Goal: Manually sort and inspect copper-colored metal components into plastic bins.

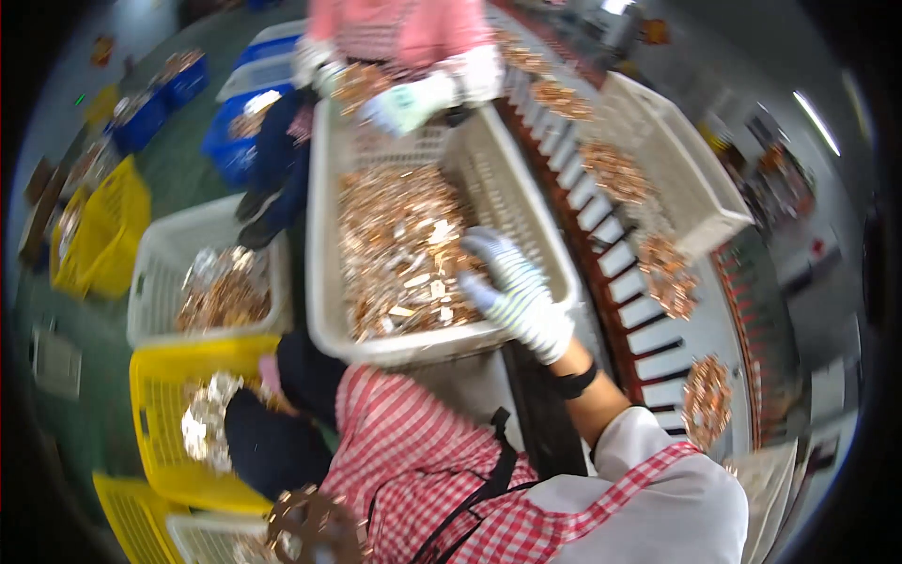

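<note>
My right hand, in a striped knit glove, reaches over the right near edge of a large pale plastic crate. Its fingers are stretched and the thumb stands apart, with nothing held. Beneath lies a heap of small shiny copper-coloured metal pieces; whether the fingertips touch it I cannot tell. My left hand is not in view. At the lower edge, near my checked apron, a round copper-coloured metal part with cut-outs shows; what supports it is hidden.
Across the crate, a co-worker's gloved hands are at a copper-coloured cluster. On the right, a slatted conveyor carries several such clusters beside another pale crate. Yellow, white and blue baskets stand left.
</note>
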The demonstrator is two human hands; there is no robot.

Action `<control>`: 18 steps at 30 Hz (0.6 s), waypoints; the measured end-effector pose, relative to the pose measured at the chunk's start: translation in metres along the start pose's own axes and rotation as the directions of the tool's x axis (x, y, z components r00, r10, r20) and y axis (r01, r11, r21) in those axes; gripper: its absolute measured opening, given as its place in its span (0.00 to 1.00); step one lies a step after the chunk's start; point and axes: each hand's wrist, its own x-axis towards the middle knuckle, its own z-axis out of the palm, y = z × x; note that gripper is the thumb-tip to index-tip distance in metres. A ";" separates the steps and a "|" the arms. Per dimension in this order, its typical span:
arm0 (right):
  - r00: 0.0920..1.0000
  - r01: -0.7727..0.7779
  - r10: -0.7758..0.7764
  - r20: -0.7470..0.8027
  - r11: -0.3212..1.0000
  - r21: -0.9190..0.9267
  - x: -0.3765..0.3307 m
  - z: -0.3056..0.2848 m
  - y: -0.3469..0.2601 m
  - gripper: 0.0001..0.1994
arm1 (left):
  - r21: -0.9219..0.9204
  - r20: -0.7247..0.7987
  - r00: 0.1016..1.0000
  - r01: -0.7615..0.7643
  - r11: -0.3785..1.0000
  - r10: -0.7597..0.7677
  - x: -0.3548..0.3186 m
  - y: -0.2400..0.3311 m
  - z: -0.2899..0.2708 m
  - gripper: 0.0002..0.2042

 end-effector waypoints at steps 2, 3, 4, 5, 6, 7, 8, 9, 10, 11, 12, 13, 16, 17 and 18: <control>1.000 -0.002 -0.001 0.027 0.993 0.121 -0.002 -0.003 -0.001 0.22 | 0.315 -0.127 0.992 0.019 0.949 0.022 0.008 -0.001 -0.014 0.16; 0.997 -0.073 0.065 0.040 0.964 0.256 -0.008 -0.003 0.000 0.20 | 0.921 0.191 0.981 -0.194 0.337 0.041 0.003 0.000 -0.011 0.14; 0.992 -0.111 0.125 -0.014 0.919 0.378 -0.009 -0.005 -0.001 0.20 | 0.758 0.346 0.917 -0.397 -0.517 -0.197 -0.006 -0.002 -0.009 0.13; 0.980 -0.131 0.189 -0.065 0.854 0.504 -0.013 -0.010 -0.001 0.19 | 0.759 0.343 0.925 -0.374 -0.533 -0.161 -0.023 -0.025 0.001 0.13; 0.944 -0.121 0.266 -0.197 0.831 0.543 -0.018 -0.011 0.007 0.20 | 0.545 0.332 0.891 -0.449 -0.708 -0.309 -0.045 -0.068 0.016 0.15; 0.882 -0.244 0.427 -0.198 0.776 0.582 -0.020 -0.026 -0.010 0.18 | 0.290 0.268 0.846 -0.527 -0.799 -0.461 -0.065 -0.107 0.027 0.17; 0.840 -0.176 0.467 -0.278 0.718 0.674 -0.026 -0.031 -0.006 0.18 | 0.292 0.265 0.857 -0.508 -0.810 -0.442 -0.073 -0.138 0.032 0.17; 0.786 -0.094 0.511 -0.347 0.655 0.750 -0.032 -0.033 0.002 0.17 | 0.477 0.240 0.899 -0.438 -0.762 -0.367 -0.077 -0.166 0.036 0.21; 0.732 -0.037 0.538 -0.418 0.644 0.764 -0.038 -0.035 0.009 0.17 | 0.643 0.206 0.932 -0.359 -0.676 -0.299 -0.072 -0.175 0.036 0.24; 0.654 0.052 0.581 -0.484 0.604 0.795 -0.041 -0.033 0.016 0.17 | 0.644 0.207 0.936 -0.349 -0.681 -0.284 -0.071 -0.179 0.039 0.24; 0.613 0.082 0.618 -0.493 0.570 0.817 -0.045 -0.034 0.024 0.20 | 0.368 0.281 0.899 -0.424 -0.828 -0.335 -0.068 -0.175 0.039 0.25; 0.562 0.119 0.658 -0.501 0.535 0.836 -0.052 -0.040 0.033 0.23 | 0.049 0.328 0.857 -0.437 -0.898 -0.398 -0.061 -0.167 0.037 0.25; 0.436 0.259 0.691 -0.576 0.517 0.816 -0.073 -0.046 0.055 0.28 | -0.799 0.280 0.719 -0.192 -0.570 -0.636 -0.048 -0.148 0.032 0.28; 0.398 0.281 0.705 -0.587 0.516 0.809 -0.076 -0.049 0.057 0.30 | -0.799 0.279 0.718 -0.194 -0.569 -0.637 -0.045 -0.145 0.037 0.28; 0.358 0.278 0.738 -0.572 0.500 0.820 -0.079 -0.052 0.057 0.30 | -0.823 0.243 0.715 -0.206 -0.529 -0.656 -0.042 -0.141 0.045 0.29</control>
